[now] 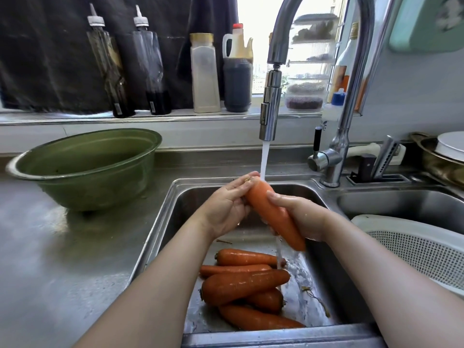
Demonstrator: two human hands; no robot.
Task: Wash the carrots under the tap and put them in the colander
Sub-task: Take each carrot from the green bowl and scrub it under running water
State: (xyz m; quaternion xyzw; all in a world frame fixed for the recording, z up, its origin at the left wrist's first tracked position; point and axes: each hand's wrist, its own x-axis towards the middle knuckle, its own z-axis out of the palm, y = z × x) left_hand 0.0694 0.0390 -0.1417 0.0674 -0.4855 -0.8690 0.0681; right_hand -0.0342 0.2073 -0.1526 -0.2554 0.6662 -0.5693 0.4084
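Both hands, left (227,207) and right (305,217), gripped one carrot (272,213) under the tap (270,106) (water running), fingers curled round it.

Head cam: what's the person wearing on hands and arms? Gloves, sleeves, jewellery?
No gloves on the left hand or right hand; no rings, watch or bracelet show. Left forearm and right forearm are bare to the frame edge, no sleeves in view.

Carrots (244,285) in sink (162,229); basin (100,189) on counter (50,259)
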